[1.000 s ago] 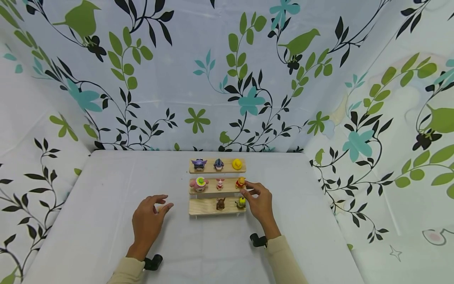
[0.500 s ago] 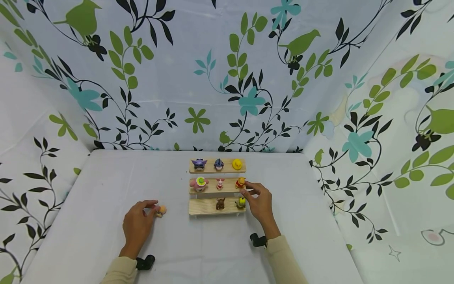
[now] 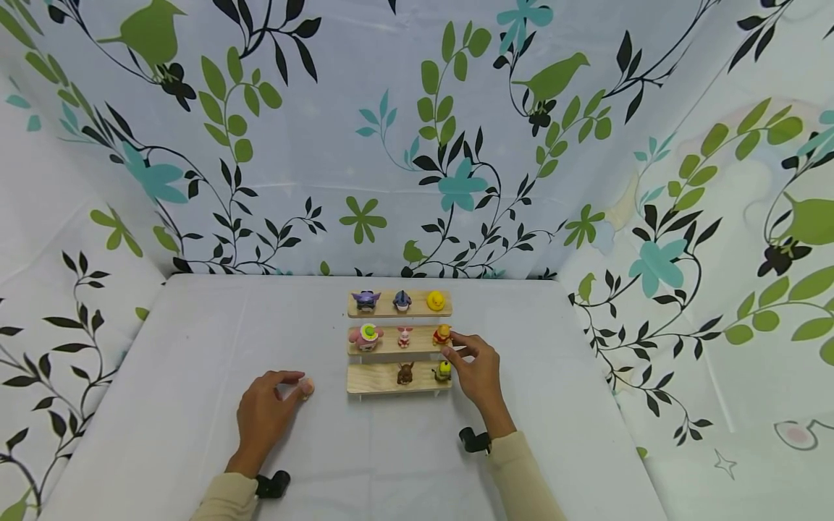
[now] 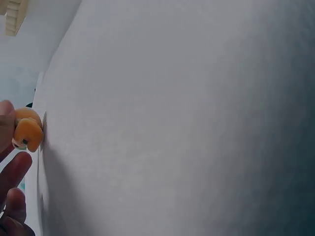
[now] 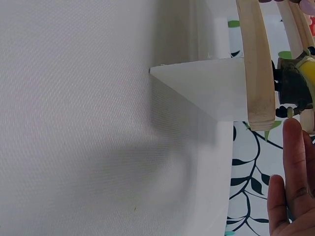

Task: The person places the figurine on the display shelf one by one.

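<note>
In the head view, my left hand (image 3: 266,416) pinches a small figurine with an orange head (image 3: 308,388) just above or on the tablecloth. The left wrist view shows this figurine (image 4: 28,132) at its left edge, with a fingertip against it. My right hand (image 3: 478,369) is at the right end of a three-tier wooden display stand (image 3: 371,378), its thumb and forefinger beside a red-and-yellow bear figurine (image 3: 442,334) on the middle tier. Straight fingers (image 5: 294,162) show below a dark figurine with yellow (image 5: 293,81) in the right wrist view.
A brown figurine (image 3: 405,373) and a yellow-green one (image 3: 444,370) stand on the front tier. The middle tier bears a pink elephant (image 3: 367,337) and a small pink figurine (image 3: 405,337). A yellow duck (image 3: 435,301) and two purple-blue figurines share the back tier.
My left hand has drawn back to the left with the figurine, then shifted slightly right, its grip covering more of the orange head. My right hand has stayed at the stand.
</note>
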### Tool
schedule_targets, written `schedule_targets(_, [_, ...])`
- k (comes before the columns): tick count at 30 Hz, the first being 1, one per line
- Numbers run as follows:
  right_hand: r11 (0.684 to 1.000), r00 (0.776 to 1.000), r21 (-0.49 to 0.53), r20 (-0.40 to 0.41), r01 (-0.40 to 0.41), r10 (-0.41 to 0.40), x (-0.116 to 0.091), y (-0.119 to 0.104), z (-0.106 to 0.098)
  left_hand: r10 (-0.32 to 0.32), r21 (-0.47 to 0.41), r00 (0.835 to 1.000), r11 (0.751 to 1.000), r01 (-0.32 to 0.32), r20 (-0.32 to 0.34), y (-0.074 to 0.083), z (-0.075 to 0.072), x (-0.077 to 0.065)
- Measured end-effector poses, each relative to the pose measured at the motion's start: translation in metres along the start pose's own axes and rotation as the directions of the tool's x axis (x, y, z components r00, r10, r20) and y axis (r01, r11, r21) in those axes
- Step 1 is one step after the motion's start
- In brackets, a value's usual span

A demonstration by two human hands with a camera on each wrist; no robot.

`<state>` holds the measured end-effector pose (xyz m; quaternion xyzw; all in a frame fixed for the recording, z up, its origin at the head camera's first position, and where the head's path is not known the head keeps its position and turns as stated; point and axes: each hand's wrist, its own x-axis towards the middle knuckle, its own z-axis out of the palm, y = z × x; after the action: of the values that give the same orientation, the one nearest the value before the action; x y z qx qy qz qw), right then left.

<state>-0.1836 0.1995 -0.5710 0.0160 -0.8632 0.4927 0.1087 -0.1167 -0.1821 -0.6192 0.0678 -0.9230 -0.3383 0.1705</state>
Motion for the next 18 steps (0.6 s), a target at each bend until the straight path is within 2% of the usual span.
schedule_targets(6, [1.000,1.000,0.003,0.004,0.004,-0.004,0.0000,0.0003,0.0005,0.000,0.009,0.996,1.000,-0.001,0.087,0.0038,0.0038,-0.0012])
schedule_targets(13, [1.000,1.000,0.007,-0.003,0.002,-0.002,0.0002,-0.0005,0.0004,0.014,0.035,0.988,0.999,-0.019,0.152,0.0037,0.0057,-0.0006])
schedule_targets(18, [1.000,1.000,0.004,0.000,-0.007,0.007,0.0002,-0.0006,0.0004,-0.001,0.029,0.982,1.000,-0.005,0.187,0.0051,0.0055,-0.0006])
